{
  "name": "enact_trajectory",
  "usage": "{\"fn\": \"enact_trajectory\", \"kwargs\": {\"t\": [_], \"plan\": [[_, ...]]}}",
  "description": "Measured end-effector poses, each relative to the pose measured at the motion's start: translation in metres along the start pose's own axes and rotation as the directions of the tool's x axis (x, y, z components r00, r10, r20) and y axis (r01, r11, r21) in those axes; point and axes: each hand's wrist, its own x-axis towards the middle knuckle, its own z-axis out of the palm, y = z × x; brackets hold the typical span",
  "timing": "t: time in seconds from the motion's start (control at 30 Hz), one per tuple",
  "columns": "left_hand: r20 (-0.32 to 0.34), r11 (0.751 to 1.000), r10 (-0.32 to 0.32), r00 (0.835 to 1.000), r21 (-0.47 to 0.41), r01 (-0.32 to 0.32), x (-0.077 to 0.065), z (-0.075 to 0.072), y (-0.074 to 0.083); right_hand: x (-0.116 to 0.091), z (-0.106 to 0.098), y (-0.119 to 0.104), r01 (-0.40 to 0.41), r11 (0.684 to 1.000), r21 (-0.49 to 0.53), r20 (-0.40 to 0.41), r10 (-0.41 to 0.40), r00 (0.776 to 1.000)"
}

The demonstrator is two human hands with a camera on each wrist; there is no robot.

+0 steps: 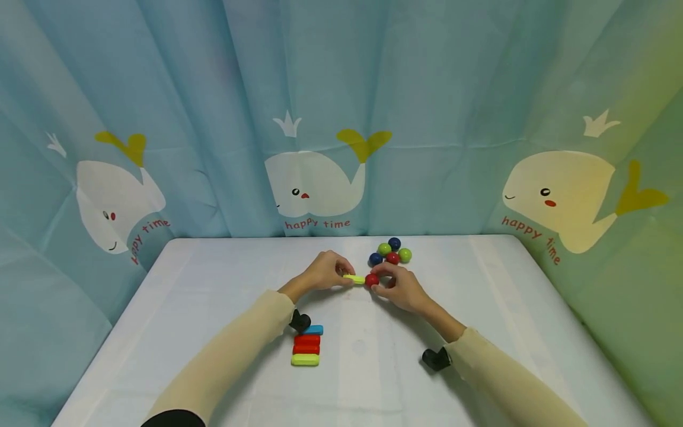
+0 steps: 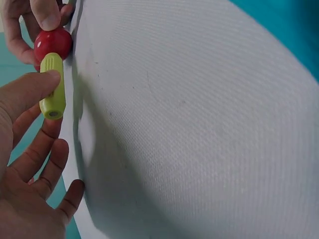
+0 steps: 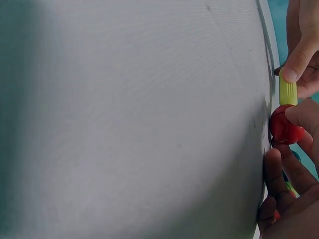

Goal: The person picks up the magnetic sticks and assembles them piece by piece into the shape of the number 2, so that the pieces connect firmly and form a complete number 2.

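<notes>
My left hand pinches a yellow-green rod between thumb and fingers. The rod looks like a short building stick with ridges near its end and a small dark round spot on its end face. Pinched in my right hand is a shiny red ball. One end of the rod touches the ball in all three views; whether they are joined I cannot tell. In the right wrist view the thumb presses on the ball, with the rod above it.
Behind my right hand lies a cluster of blue, green and red balls. Near my left forearm several rods lie in a stack-like row: blue, red and yellow-green. A whale-print curtain hangs behind the white table.
</notes>
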Motion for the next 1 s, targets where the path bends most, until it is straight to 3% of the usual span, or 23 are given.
{"fn": "enact_trajectory", "kwargs": {"t": [0.2,0.67,1.0], "plan": [[-0.005,1.000,-0.017,1.000,0.014,0.017,0.0014,0.0016,0.0011,-0.0008,0.0004,0.0018,0.010,1.000,-0.018,-0.005,-0.010,1.000],[-0.019,0.999,0.030,0.999,0.019,-0.030,0.0052,0.0063,-0.0022,-0.0018,-0.0045,0.0038,0.014,0.999,-0.044,0.006,-0.013,1.000],[-0.018,1.000,0.007,1.000,0.006,-0.007,0.0051,0.0075,0.0004,-0.0036,-0.0053,0.0038,-0.002,1.000,-0.031,-0.002,0.002,1.000]]}}
